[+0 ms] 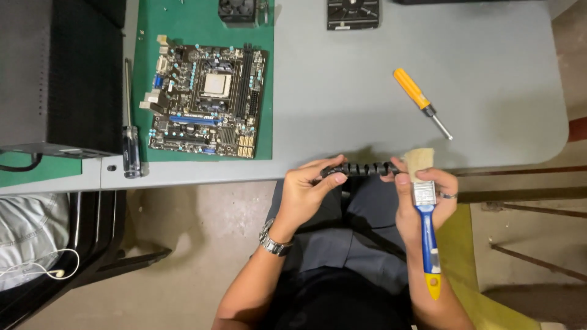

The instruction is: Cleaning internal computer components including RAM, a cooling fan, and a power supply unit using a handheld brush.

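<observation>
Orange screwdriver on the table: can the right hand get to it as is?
Probably not yet: the right hand is full, its grip on a blue-handled brush and one end of a black coiled part. The path across the table to the orange screwdriver looks open.

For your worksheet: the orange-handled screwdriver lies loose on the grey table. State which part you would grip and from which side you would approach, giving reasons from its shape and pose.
Grip the orange handle of the screwdriver, probably from above with fingers across its width. It lies flat and diagonal on the grey table, the handle towards the far left and the thin metal shaft pointing near right. The handle is the thickest part, and nothing lies close beside it.
</observation>
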